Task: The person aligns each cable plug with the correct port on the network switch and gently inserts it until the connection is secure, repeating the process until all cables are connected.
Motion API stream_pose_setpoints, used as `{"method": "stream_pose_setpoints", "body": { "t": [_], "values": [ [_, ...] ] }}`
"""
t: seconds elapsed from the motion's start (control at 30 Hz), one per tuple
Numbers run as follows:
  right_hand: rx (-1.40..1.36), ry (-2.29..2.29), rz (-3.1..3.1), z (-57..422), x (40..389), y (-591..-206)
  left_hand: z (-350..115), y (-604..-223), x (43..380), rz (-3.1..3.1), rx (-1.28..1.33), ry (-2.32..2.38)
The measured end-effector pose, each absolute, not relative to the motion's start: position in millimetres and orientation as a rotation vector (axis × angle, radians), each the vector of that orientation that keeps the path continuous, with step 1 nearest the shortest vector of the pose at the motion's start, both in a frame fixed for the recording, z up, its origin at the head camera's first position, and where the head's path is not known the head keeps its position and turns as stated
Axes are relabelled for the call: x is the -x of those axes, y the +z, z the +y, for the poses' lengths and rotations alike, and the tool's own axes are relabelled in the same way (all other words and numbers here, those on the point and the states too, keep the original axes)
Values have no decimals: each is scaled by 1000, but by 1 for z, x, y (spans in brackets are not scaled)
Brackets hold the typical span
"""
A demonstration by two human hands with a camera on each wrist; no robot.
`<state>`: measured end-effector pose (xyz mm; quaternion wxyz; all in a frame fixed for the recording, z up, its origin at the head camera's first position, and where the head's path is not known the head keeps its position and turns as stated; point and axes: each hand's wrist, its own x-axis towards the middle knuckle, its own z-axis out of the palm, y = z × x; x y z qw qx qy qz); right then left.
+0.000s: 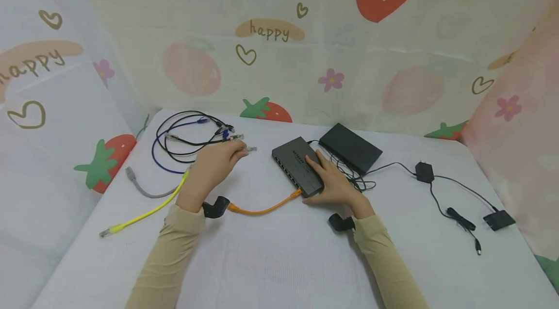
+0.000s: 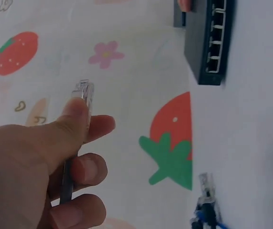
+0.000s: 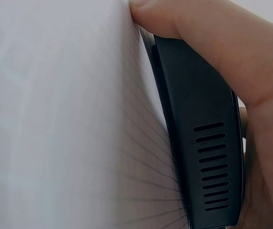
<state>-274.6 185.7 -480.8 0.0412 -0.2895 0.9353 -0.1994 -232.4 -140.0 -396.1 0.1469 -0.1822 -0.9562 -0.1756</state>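
Note:
My left hand [image 1: 216,166] pinches a dark network cable [image 2: 67,181] near its end, above the table. The clear plug [image 2: 85,88] sticks out past the thumb tip and points towards the switch side. My right hand [image 1: 334,180] grips the black Netgear network switch [image 1: 291,157], fingers over its top and thumb at the near edge. In the right wrist view the vented side [image 3: 212,167] of the switch faces the camera. An orange network cable [image 1: 262,213] is plugged into the near end of its port row; several other ports [image 2: 216,43] show bare.
Black and blue network cables [image 1: 179,157] lie coiled at the back left. Nearer are a grey cable [image 1: 148,194] and a yellow cable [image 1: 150,212]. A flat black box [image 1: 351,148] stands behind the switch, with black cords and a power adapter [image 1: 424,172] to the right.

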Motion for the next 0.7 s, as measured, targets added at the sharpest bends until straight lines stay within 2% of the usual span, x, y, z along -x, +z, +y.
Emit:
{"method": "stream_pose_setpoints", "body": {
  "t": [0.23,0.7],
  "values": [
    [881,-618,2861,185,273,-480,-120,-426,244,-2906,604,-630],
    [860,-632,2845,185,272,-478,-85,-455,244,-3141,496,-918]
  ]
}}
